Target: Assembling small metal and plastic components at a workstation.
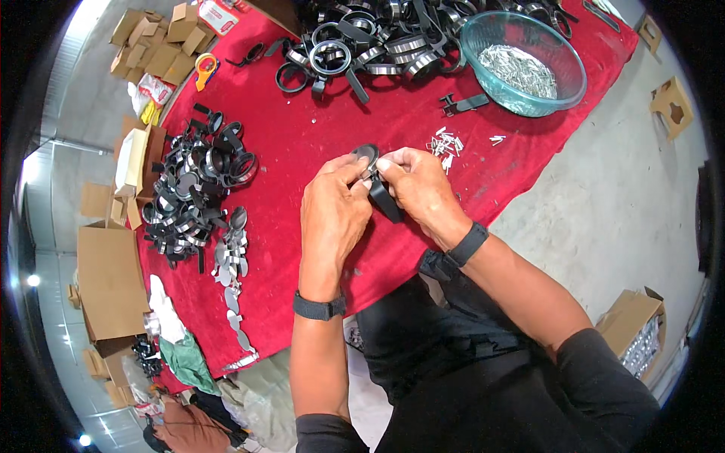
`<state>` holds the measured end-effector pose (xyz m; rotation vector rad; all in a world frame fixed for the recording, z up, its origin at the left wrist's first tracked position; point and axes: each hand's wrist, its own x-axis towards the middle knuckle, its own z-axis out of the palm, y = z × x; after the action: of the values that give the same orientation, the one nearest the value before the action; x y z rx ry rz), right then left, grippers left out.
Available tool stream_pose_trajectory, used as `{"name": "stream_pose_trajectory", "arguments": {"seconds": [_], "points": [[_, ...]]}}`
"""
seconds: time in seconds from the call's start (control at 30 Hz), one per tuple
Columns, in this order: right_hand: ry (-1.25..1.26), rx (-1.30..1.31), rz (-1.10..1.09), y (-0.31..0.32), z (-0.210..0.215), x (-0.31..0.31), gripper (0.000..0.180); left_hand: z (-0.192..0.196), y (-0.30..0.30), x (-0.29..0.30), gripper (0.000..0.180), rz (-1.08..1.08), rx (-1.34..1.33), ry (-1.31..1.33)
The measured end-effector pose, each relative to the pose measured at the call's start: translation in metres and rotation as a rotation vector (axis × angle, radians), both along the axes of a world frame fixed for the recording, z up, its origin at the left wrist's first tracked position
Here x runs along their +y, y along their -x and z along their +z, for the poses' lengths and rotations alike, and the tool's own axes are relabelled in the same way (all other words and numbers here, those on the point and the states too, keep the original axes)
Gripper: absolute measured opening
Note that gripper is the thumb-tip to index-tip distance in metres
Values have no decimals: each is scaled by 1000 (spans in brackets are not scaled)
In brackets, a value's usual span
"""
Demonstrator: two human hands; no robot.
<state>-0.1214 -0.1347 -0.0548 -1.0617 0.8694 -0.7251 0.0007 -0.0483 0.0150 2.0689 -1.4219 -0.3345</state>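
Over the front of the red table, my left hand (335,198) and my right hand (420,186) meet at one small part (386,202), which has a round grey disc on top and a flat black handle below. My left fingers pinch it beside the disc. From the other side, the right thumb and index finger press at the joint between disc and handle; whether a pin is between them is hidden. Small metal pins (447,143) lie loose just beyond my right hand. A single black handle piece (464,104) rests farther off, beside the bowl.
A teal see-through bowl (483,72) full of pins stands at the far right of the red cloth (287,151). Black rings with handles (385,45) heap at the back. More assembled ones (189,185) pile left, near flat metal discs (232,253). Cardboard boxes (109,279) line the left edge.
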Motion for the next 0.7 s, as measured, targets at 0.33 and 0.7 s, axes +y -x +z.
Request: {"name": "stream_pose_trajectory", "arguments": {"seconds": [0.33,0.7], "points": [[115,67,-27,-6,-9,2,24,0,-2,0,36,-14,31,-2],[426,105,-77,11,3,20,25,-4,0,3,36,12,2,31]]}}
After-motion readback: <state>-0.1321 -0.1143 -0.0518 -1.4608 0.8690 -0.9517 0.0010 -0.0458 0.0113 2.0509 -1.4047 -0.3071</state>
